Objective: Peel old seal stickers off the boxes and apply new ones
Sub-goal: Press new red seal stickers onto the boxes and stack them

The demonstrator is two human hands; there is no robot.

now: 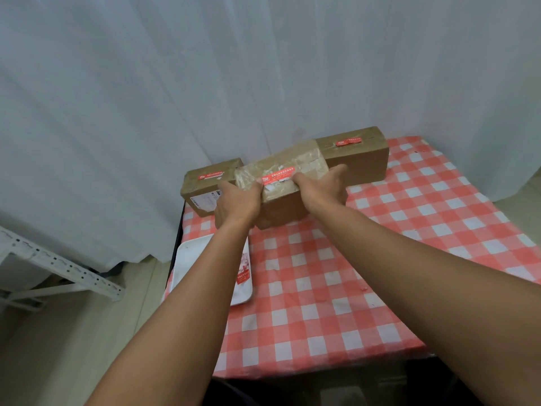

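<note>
Metal rack point(58, 265), far left, off the tabletop point(322, 288); white tray point(187, 259) at left edge, under the left forearm; left box point(205, 189), red sticker on top; left hand point(237, 202) and right hand point(325, 189), fingers closed on middle box point(281, 183), torn sticker point(278, 174) between them; right box point(357, 156), stickered, behind.
</note>
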